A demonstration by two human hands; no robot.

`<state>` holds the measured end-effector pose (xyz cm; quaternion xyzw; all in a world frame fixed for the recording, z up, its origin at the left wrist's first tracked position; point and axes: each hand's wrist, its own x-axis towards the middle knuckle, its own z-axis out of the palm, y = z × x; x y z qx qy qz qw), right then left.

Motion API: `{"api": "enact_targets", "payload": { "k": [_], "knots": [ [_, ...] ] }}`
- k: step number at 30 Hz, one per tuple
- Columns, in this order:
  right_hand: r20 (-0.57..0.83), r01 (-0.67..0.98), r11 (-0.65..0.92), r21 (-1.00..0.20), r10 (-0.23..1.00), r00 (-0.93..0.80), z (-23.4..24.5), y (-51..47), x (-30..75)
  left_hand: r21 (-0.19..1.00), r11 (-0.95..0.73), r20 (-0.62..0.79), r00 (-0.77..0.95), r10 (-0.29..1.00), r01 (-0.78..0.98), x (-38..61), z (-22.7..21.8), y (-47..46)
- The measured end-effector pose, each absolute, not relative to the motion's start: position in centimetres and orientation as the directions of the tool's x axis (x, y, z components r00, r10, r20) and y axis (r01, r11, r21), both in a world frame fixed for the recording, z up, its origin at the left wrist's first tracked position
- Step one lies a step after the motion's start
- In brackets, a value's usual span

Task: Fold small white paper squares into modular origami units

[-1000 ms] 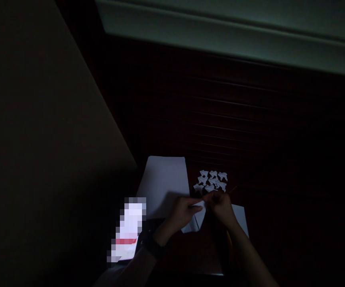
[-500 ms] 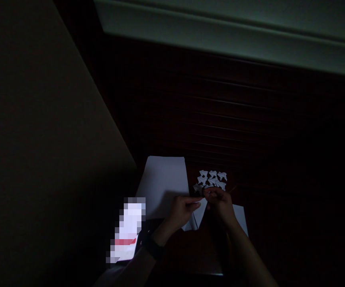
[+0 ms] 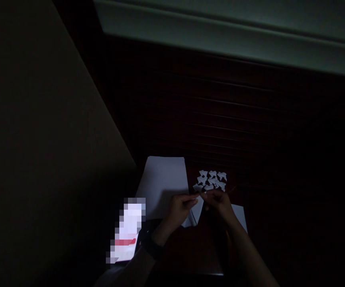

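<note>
In a very dark room, my left hand (image 3: 180, 211) and my right hand (image 3: 220, 205) meet over a dark wooden table (image 3: 265, 167). Both hands pinch a small white piece of paper (image 3: 197, 211) between their fingertips, its lower part hanging below them. Just beyond the fingers lies a cluster of several small folded white paper pieces (image 3: 210, 180). A white sheet of paper (image 3: 163, 181) lies to the left of the cluster, partly under my left hand. Another white sheet (image 3: 240, 215) shows under my right wrist.
A lit, blurred-out screen (image 3: 127, 231) glows at the lower left beside my left forearm, which wears a dark wristband (image 3: 151, 245). A pale wall (image 3: 41, 139) fills the left side. A light ledge (image 3: 235, 36) runs along the top.
Both hands have shifted slightly up toward the cluster of folded pieces, and the paper between them looks narrower, more folded, than a second ago.
</note>
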<state>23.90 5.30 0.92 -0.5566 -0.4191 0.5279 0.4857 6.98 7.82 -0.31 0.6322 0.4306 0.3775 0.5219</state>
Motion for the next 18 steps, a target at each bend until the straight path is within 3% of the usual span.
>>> {"api": "enact_targets", "payload": {
  "k": [9,18],
  "knots": [
    [-0.154,-0.158,-0.149,-0.976,0.988,0.018,0.12,5.74,24.66,0.993,-0.068,0.021,0.416,0.909,0.097,6.79,-0.44,7.81],
    [-0.13,-0.003,-0.13,-0.991,0.984,0.122,0.04,5.88,24.65,0.984,-0.117,0.039,0.467,0.883,0.137,6.84,0.15,7.64]
  ]
}}
